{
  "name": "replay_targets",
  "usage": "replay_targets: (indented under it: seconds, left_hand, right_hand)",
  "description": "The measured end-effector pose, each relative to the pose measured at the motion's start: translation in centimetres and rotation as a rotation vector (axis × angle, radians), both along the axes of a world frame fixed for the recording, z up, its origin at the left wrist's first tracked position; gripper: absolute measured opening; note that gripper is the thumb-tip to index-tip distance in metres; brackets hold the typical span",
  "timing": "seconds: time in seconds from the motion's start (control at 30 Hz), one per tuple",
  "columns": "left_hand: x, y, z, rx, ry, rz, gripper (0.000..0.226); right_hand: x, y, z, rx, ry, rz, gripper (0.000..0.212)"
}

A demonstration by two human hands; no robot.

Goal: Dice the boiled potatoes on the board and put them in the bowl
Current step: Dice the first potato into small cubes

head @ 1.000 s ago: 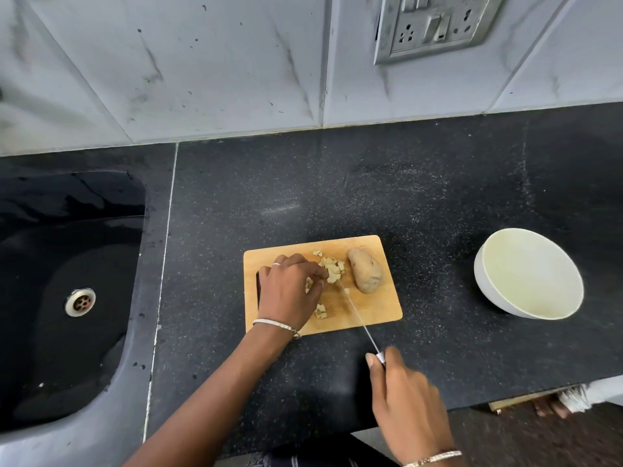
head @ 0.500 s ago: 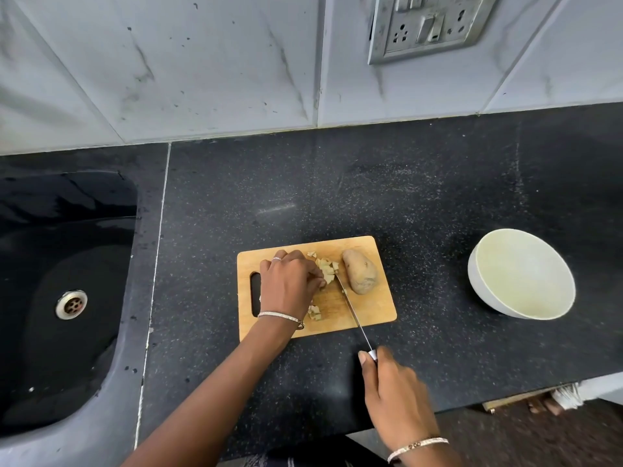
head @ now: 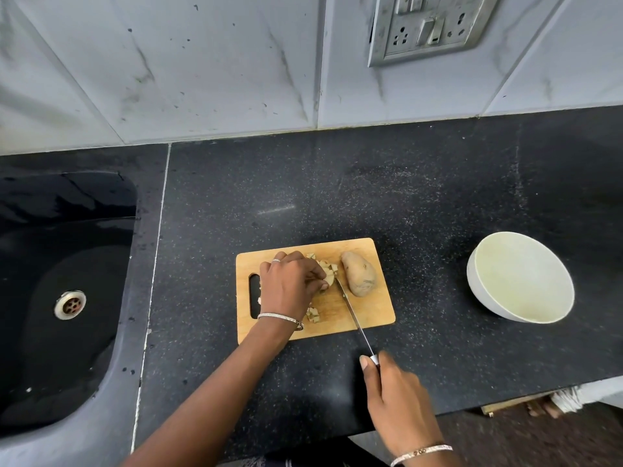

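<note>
Right hand (head: 397,399): fingers and thumb wrapped round the handle of the knife (head: 352,310). The fist is off the board, over the counter (head: 337,197) near its front edge.
Knife: the blade slants up and left across the near edge of the board (head: 371,315). Its tip is beside the left fingertips.
Left hand (head: 290,284): fingers curled down and clamped on the cut potato (head: 329,280), holding it to the board. A thin bangle (head: 279,317) is on the wrist.
Diced pieces (head: 313,314): a small heap on the board by the left wrist, with more beyond the knuckles.
Whole potato (head: 359,273): lying on the board's right half, just right of the blade tip and apart from it.
Bowl (head: 485,298): on the counter, well apart to the right of the board and tilted towards the camera.
Change: the blade tip reaches a little farther up the board than a second ago. Over the last half second the hands, knife and board have barely shifted.
Edges: the knife overhangs the board's near edge. The whole potato lies close to the right edge.
Open room: bare counter lies between board and bowl. A wide band of it runs behind the board to the wall tiles (head: 202,79).
Left side: a strip of counter separates the board from the sink (head: 50,348).
</note>
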State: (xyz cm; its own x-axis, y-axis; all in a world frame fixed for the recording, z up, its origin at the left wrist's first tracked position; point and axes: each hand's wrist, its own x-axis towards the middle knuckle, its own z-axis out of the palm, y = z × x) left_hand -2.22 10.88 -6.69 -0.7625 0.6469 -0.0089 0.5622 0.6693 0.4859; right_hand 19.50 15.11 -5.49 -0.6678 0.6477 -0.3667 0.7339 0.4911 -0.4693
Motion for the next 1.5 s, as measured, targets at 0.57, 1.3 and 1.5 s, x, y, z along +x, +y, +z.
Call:
replay_targets:
  seconds: [0.57,1.3,1.5]
  left_hand:
    - [0.4,-0.3,0.3,-0.034,0.011,-0.012,0.020]
    - [0.6,-0.6,0.2,-0.074,-0.016,-0.008,0.022]
    - [0.7,-0.6,0.3,-0.083,-0.023,0.002,0.023]
  right_hand:
    - [0.4,0.4,0.2,0.028,0.028,0.002,0.034]
    - [-0.1,-0.3,-0.1,0.030,0.010,0.012,0.034]
    - [0.2,-0.4,0.7,0.057,0.051,0.013,0.033]
